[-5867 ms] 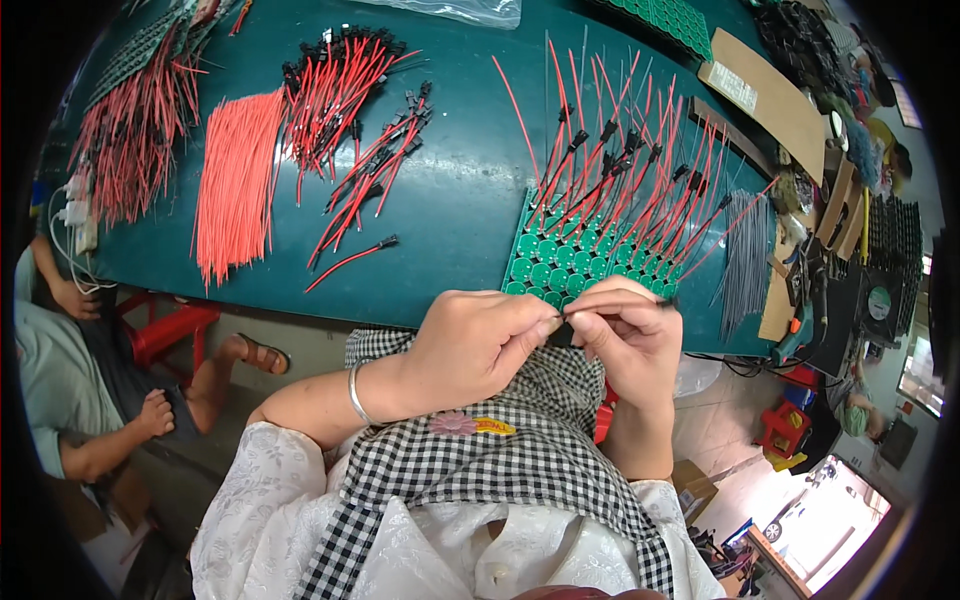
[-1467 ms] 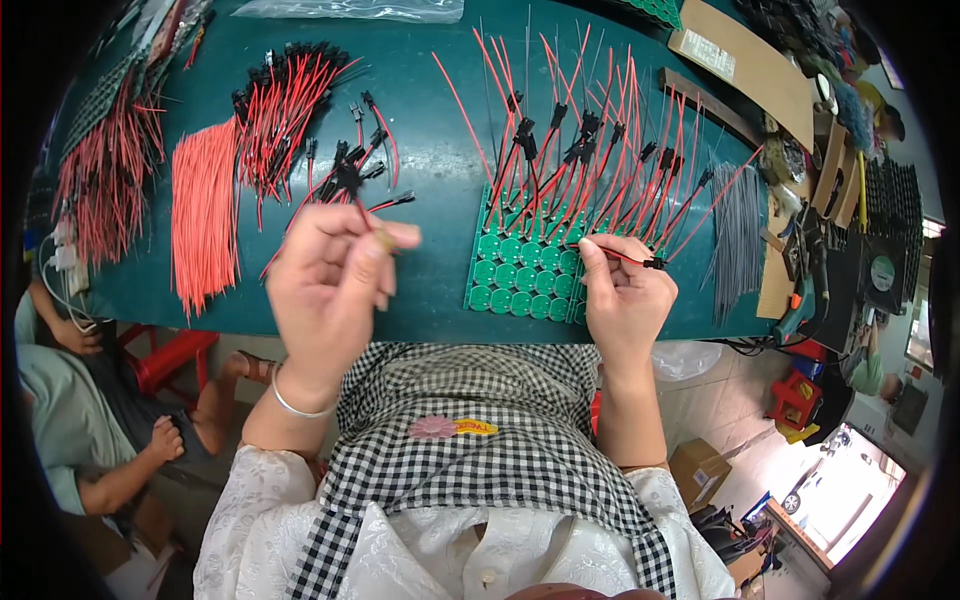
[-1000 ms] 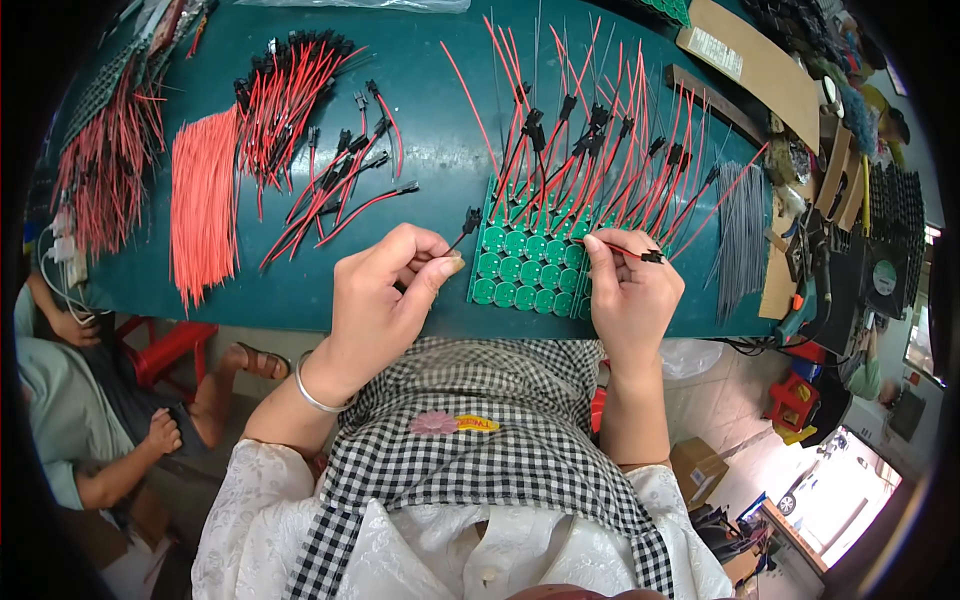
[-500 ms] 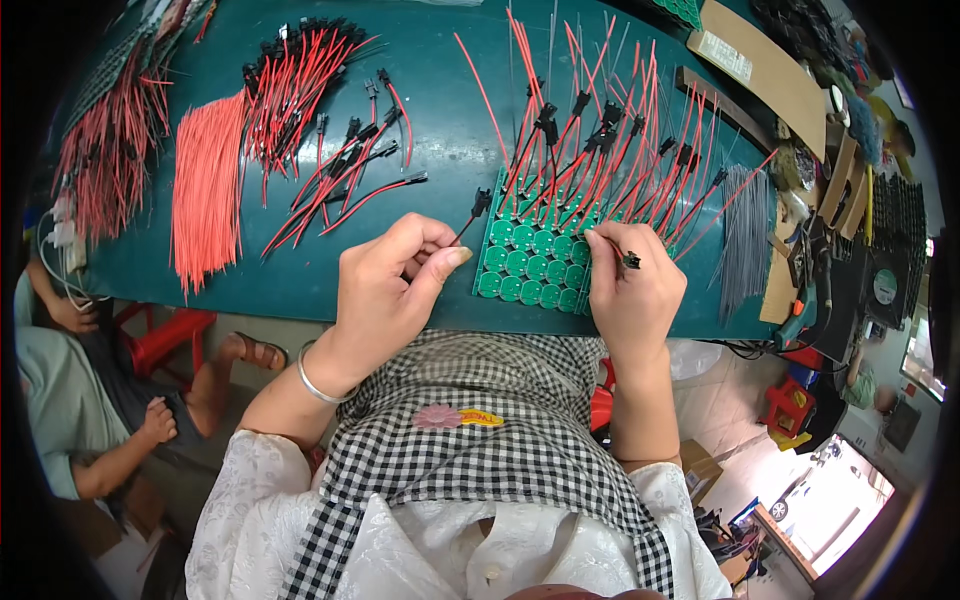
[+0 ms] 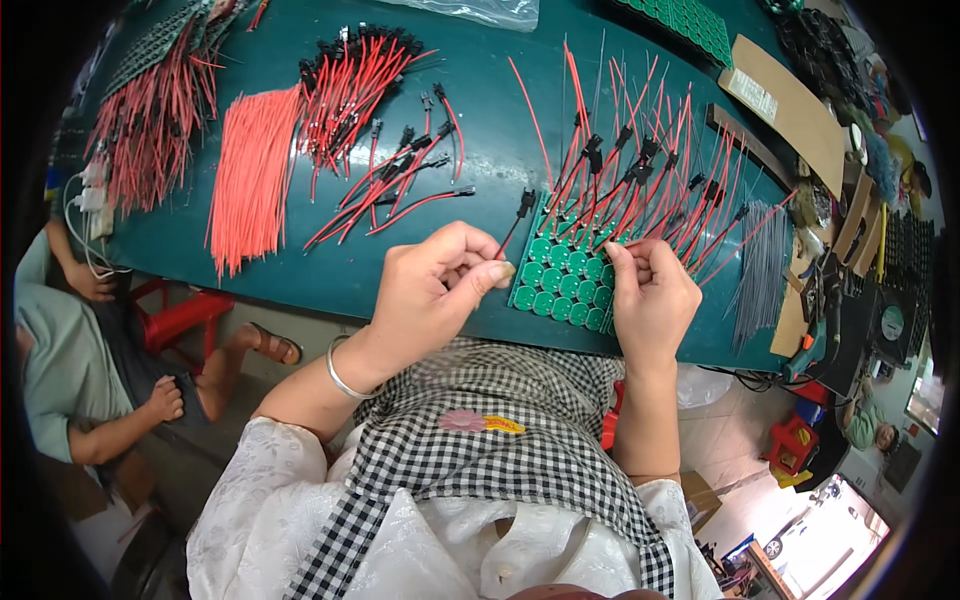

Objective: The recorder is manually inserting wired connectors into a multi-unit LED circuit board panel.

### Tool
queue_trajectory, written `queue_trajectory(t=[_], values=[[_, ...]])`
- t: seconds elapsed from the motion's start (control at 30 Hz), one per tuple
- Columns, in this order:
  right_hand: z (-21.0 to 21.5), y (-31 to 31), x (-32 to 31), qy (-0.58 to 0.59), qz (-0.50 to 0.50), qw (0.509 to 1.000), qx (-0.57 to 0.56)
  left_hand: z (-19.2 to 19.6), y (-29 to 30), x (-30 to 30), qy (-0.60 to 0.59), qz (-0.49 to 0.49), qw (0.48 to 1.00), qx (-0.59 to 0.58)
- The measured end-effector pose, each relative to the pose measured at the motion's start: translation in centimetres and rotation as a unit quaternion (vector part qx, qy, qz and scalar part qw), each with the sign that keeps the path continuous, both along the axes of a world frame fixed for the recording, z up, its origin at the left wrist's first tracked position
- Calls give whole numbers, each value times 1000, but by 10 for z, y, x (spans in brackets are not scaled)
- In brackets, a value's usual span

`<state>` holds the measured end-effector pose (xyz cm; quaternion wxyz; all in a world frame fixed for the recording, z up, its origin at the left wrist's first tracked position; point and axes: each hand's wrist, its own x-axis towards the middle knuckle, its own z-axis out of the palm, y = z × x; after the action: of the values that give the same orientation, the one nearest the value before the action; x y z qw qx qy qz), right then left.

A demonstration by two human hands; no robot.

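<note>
My left hand is closed in a pinch on a short cable, whose black connector points up and away past the fingertips. It hovers just off the left edge of a green circuit board panel, made of many small round units. My right hand is pinched over the panel's right side, fingertips at the board surface; what it holds is hidden. Red and black connector cables stand up from the panel's far rows and lean over one another.
To the left lie red wires, a heap of connector cables and several loose ones. Wired panels sit at far left. Grey wires and cardboard are on the right. Another person sits at left.
The whole view has shifted, so the table and hands appear farther right. A black connector seen by my right fingers is now out of sight. My left hand keeps its cable.
</note>
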<state>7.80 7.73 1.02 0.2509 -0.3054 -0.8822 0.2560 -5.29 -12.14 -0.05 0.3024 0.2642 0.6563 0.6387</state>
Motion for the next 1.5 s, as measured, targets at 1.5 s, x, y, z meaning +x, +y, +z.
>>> queue_trajectory(t=[1.5], values=[[-11,12,37,135,-48,963,-229,8,1,-14,178,54,982,-42]])
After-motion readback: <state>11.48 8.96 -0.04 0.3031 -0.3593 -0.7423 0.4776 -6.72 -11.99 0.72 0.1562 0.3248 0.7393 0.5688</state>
